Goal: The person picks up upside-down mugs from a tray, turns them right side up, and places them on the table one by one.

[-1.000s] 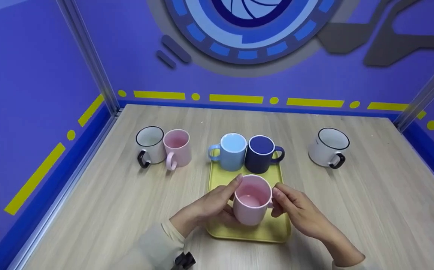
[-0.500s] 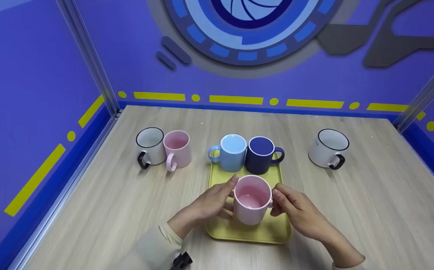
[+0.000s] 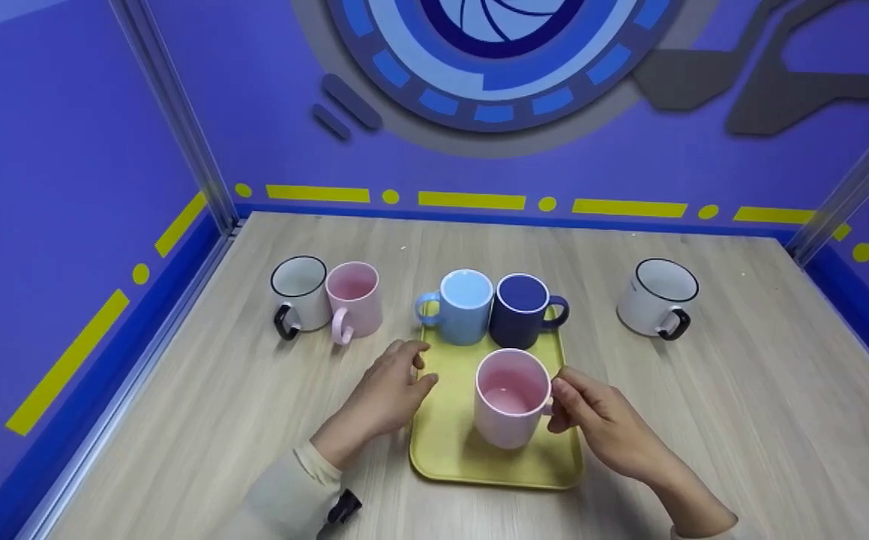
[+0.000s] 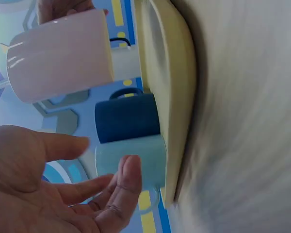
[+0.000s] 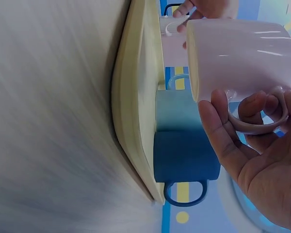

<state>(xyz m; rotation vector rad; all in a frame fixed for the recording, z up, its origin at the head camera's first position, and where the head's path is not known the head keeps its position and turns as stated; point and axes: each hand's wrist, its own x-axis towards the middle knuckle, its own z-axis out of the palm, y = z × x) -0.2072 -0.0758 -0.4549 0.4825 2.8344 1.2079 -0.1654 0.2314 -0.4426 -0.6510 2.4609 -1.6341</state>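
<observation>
A pink mug [image 3: 510, 420] hangs over the front half of a yellow tray [image 3: 445, 450], its handle gripped by my right hand [image 3: 606, 424]. In the right wrist view, the fingers curl through the mug's handle [image 5: 257, 127], and a gap shows between its base and the tray. My left hand [image 3: 378, 394] holds nothing; its fingers are relaxed over the tray's left edge, apart from the pink mug. On the tray's far end stand a light blue mug [image 3: 465, 311], handle leftward, and a dark blue mug [image 3: 518, 315], handle rightward, side by side.
Left of the tray, a white mug with a black rim [image 3: 303, 296] stands against a second pink mug [image 3: 357, 300]. Another white mug [image 3: 655, 300] stands at the right. Blue panels [image 3: 67, 187] wall in the wooden table [image 3: 704, 420] at the back and sides.
My left hand has let go of the pink mug's side and moved left. The right hand keeps its grip on the handle, and the mug has shifted slightly right.
</observation>
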